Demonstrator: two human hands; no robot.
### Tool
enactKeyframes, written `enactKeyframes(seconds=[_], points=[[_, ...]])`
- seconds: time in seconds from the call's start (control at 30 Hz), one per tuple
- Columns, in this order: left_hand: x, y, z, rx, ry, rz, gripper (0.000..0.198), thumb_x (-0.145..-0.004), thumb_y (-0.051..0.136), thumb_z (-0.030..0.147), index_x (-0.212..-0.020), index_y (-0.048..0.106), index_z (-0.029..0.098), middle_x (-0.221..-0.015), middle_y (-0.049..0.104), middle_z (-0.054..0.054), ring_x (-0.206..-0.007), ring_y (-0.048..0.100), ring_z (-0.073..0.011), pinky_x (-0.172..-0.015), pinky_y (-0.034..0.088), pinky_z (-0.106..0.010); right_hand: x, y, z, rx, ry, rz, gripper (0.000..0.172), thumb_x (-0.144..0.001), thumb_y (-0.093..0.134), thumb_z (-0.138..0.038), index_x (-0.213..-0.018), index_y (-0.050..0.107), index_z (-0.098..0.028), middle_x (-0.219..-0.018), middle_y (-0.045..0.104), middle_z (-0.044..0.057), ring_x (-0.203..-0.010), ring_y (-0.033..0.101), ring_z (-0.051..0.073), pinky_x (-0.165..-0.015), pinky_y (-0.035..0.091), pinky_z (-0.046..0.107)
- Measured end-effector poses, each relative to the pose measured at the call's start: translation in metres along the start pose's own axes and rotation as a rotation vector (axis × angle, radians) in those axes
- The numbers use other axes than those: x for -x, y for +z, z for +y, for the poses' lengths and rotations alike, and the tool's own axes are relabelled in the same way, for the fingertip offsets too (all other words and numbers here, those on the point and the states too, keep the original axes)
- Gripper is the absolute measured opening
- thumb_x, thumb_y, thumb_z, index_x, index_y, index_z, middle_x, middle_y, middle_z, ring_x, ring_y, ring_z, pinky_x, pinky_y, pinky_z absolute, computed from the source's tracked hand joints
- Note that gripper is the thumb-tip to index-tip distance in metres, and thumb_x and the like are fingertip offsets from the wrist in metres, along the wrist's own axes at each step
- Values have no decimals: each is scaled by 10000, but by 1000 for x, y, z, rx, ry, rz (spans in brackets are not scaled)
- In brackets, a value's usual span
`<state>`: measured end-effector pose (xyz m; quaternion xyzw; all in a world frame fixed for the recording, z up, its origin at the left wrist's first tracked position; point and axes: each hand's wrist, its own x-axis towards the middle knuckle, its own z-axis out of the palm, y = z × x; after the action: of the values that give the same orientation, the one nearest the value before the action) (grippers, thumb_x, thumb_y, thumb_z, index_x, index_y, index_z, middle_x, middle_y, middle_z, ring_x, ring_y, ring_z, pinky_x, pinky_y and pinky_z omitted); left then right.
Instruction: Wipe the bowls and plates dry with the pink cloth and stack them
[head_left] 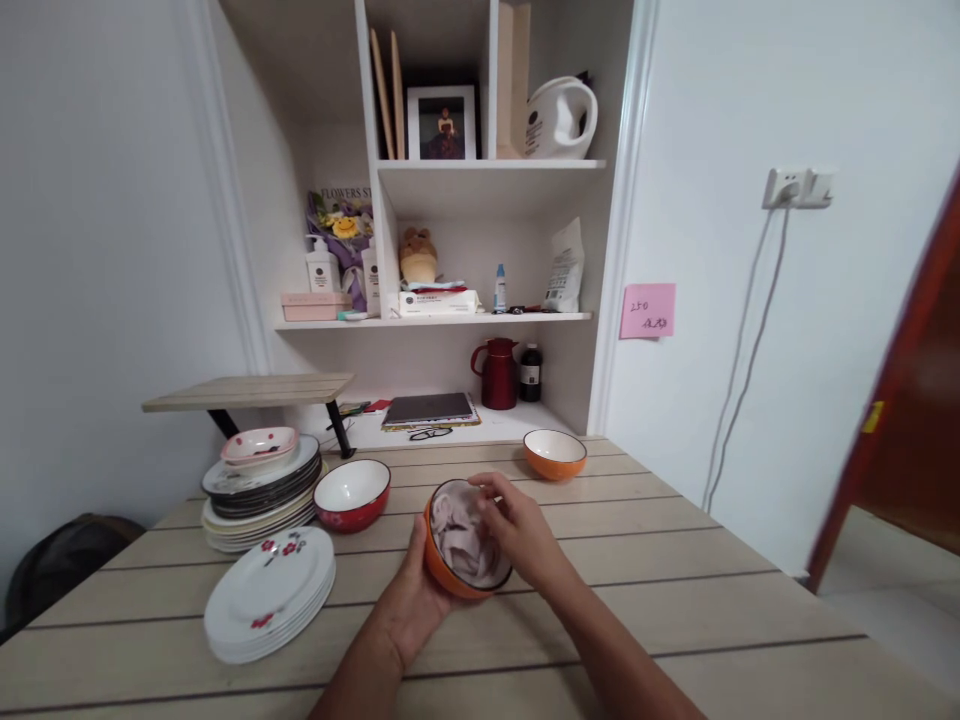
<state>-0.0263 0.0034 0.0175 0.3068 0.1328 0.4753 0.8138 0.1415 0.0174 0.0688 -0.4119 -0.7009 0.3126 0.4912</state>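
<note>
An orange bowl (444, 568) with a dark rim is tilted toward me above the table. My left hand (415, 604) grips it from the left and below, thumb up along its outer side. Inside the bowl lies a crumpled greyish-pink cloth (459, 540). My right hand (519, 528) reaches over the bowl's right rim, its bent fingers closed on the cloth against the inner wall; the fingertips are partly hidden. Left of the bowl stand a red bowl (352, 512) and a stack of white plates (259, 600) with red flowers. Another orange bowl (555, 465) rests farther back on the right.
A taller pile of plates (262, 505) topped by pink-rimmed dishes (259, 448) stands at the left, near a small raised wooden stand (251, 390). Behind the slatted table (675, 580) are a laptop (429, 407), glasses (430, 433) and a red jug (499, 375).
</note>
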Motion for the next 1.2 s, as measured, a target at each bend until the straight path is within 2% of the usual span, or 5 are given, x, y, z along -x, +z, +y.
enactKeyframes(seconds=[0.23, 0.47, 0.77, 0.93, 1.2], points=[[2, 5, 0, -16, -11, -6, 586, -920, 484, 584, -1323, 593, 172, -1259, 679, -157, -1238, 581, -300, -1079, 395, -494, 12, -10, -12, 537, -145, -413, 595, -723, 695, -182, -1271, 597, -389, -1319, 522, 27, -874, 632, 167, -786, 469, 286], [2, 5, -1, -42, -19, 60, 583, -926, 478, 575, -1290, 620, 143, -1277, 674, -147, -1241, 580, -294, -1091, 398, -460, 10, 15, -18, 1043, 30, -268, 356, -819, 562, -195, -1144, 691, -261, -1109, 656, 140, -789, 687, 259, -652, 448, 325], [2, 5, -3, -70, -16, 35, 591, -896, 515, 598, -1276, 636, 162, -1246, 688, -155, -1273, 553, -308, -1113, 358, -489, 4, 14, -11, 180, 45, -237, 187, -845, 534, -234, -994, 640, -196, -852, 688, 24, -748, 640, 180, -652, 455, 255], [0, 11, -2, -46, -33, 98, 647, -885, 470, 659, -1309, 607, 190, -1261, 679, -150, -1260, 556, -323, -1081, 379, -534, -4, 15, -9, 753, 82, 63, 248, -796, 595, -212, -1033, 659, -249, -1051, 643, 67, -815, 654, 213, -634, 390, 275], [3, 12, -9, -39, -13, 122, 596, -914, 498, 585, -1288, 616, 136, -1186, 712, -158, -1230, 582, -292, -1074, 406, -456, 9, 14, -17, 754, -63, -392, 221, -703, 583, -109, -860, 691, -220, -878, 707, 41, -800, 655, 207, -646, 390, 255]])
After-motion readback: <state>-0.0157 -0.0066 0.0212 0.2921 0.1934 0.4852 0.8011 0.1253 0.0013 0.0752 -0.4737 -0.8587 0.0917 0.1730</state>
